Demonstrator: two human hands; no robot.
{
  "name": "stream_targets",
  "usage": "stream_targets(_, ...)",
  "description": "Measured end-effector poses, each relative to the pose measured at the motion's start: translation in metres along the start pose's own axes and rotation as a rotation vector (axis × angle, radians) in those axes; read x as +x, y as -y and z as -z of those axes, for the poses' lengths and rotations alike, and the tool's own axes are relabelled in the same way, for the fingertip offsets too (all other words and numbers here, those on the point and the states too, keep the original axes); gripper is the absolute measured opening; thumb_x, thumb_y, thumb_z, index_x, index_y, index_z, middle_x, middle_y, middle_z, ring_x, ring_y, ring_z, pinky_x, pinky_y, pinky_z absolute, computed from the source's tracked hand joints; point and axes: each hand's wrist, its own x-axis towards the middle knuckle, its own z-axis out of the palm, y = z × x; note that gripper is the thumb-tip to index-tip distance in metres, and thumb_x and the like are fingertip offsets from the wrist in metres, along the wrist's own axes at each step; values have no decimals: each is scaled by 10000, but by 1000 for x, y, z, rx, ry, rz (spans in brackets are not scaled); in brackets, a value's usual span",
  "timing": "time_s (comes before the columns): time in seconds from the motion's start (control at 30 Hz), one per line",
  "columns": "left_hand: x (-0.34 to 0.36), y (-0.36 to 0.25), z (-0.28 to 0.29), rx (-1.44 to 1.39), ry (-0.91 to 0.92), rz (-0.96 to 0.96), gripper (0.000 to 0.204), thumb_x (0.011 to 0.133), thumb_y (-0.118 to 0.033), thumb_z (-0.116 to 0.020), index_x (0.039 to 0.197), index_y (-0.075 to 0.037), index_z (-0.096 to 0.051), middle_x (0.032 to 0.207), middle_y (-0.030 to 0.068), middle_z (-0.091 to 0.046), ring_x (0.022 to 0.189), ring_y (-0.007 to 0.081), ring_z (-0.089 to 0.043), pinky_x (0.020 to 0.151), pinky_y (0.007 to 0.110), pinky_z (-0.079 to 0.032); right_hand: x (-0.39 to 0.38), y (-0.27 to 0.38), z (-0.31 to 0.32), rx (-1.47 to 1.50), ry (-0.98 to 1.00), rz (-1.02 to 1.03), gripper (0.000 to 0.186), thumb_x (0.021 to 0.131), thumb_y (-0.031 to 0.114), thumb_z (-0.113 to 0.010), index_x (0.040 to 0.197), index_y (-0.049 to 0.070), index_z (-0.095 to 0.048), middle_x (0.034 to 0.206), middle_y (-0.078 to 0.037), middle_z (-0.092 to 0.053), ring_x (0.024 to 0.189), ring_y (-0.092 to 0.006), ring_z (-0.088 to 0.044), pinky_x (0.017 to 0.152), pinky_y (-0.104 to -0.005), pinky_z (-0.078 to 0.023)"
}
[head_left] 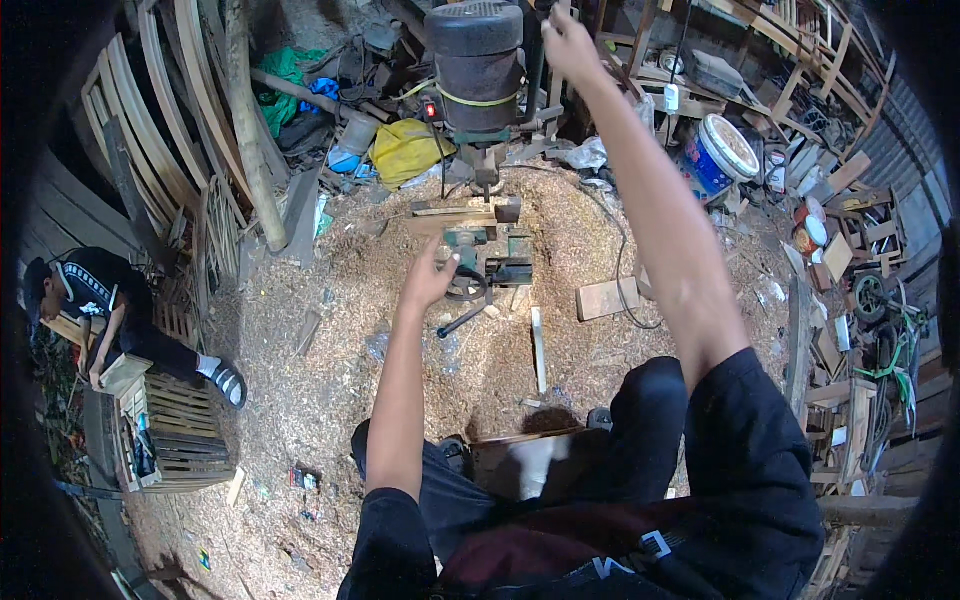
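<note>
In front of me stands a drill-press-like machine with a dark motor housing (478,75), its bit pointing down over a wooden piece (455,222). That piece lies along a green-and-dark metal vise (513,272). At the vise's left side is my left hand (430,277), thumb and fingers apart, close to a black handwheel (467,287). Whether it touches the vise cannot be made out. My right arm reaches up to the machine's right side, where my right hand (572,45) is closed round a dark lever handle (547,8), mostly hidden by the fingers.
Wood shavings (330,370) cover the floor. A wooden block (607,299) and a thin strip (539,350) lie there near a black cable (622,240). A paint bucket (718,155) stands right. At far left, a person (100,310) sits beside a slatted wooden crate (180,430).
</note>
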Motion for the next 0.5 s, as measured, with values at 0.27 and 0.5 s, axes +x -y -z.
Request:
stream_targets(0.27, -10, 75, -56, 145, 190, -39, 691, 901, -290, -595, 1471, 15, -350, 1507, 284, -347, 1390, 400, -368, 1148, 410, -309, -284, 24, -9, 286, 465, -637, 333, 937, 244, -594, 1146, -10, -641, 1184, -213, -654, 1108, -342, -628, 941, -402, -486)
stream_targets(0.5, -10, 89, -77, 296, 57, -136, 718, 887, -204, -562, 1511, -13, -262, 1521, 283, -309, 1386, 429, -344, 1146, 426, -318, -399, 41, -7, -64, 1232, -508, 300, 882, 224, -617, 1084, 12, -679, 1086, -279, -660, 1038, -410, -642, 911, -457, -507)
